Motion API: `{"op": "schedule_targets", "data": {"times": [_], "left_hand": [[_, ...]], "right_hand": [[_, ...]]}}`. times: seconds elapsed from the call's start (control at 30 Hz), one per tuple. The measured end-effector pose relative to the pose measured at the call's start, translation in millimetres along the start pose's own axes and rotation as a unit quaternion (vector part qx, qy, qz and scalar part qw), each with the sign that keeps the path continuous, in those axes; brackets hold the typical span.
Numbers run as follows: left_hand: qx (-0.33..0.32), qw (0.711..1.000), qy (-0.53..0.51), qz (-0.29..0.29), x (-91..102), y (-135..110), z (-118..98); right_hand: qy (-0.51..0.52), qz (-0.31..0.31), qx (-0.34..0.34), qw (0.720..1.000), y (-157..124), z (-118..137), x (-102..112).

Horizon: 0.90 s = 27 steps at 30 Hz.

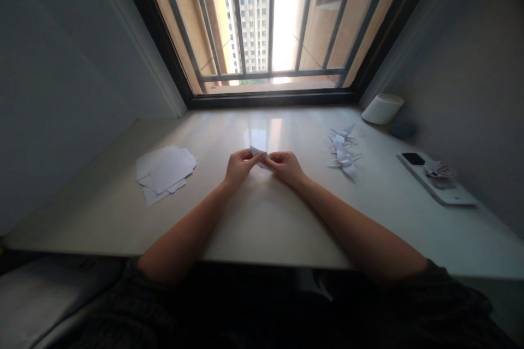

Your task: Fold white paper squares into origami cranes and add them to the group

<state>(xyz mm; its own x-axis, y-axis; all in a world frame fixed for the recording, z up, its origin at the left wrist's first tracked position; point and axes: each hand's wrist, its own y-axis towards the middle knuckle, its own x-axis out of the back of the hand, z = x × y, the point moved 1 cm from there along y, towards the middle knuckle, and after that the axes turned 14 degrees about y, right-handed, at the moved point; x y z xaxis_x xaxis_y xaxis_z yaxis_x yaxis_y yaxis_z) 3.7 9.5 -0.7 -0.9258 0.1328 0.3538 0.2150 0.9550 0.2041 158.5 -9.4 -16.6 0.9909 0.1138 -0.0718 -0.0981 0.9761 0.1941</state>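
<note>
Folded paper (257, 151) — between left (240, 166) and right hands (287, 164)

Left hand (238, 166) and right hand (289, 166) pinching folded paper (256, 150), overlapping sheets (170, 170) at left, paper cranes (341, 149) (a close cluster) at right.

Folded white paper (256, 150), tilted
</note>
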Motion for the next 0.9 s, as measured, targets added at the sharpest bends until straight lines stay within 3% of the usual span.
{"op": "schedule_targets", "data": {"times": [0.4, 0.9], "left_hand": [[0.049, 0.997, -0.059, 0.033, 7.6, 6, 0], [0.095, 0.99, -0.096, 0.045, 9.7, 7, 2]], "right_hand": [[0.037, 0.022, -0.006, 0.999, 0, 2, -1], [-0.005, 0.021, -0.003, 1.0, 0, 4, -1]]}}
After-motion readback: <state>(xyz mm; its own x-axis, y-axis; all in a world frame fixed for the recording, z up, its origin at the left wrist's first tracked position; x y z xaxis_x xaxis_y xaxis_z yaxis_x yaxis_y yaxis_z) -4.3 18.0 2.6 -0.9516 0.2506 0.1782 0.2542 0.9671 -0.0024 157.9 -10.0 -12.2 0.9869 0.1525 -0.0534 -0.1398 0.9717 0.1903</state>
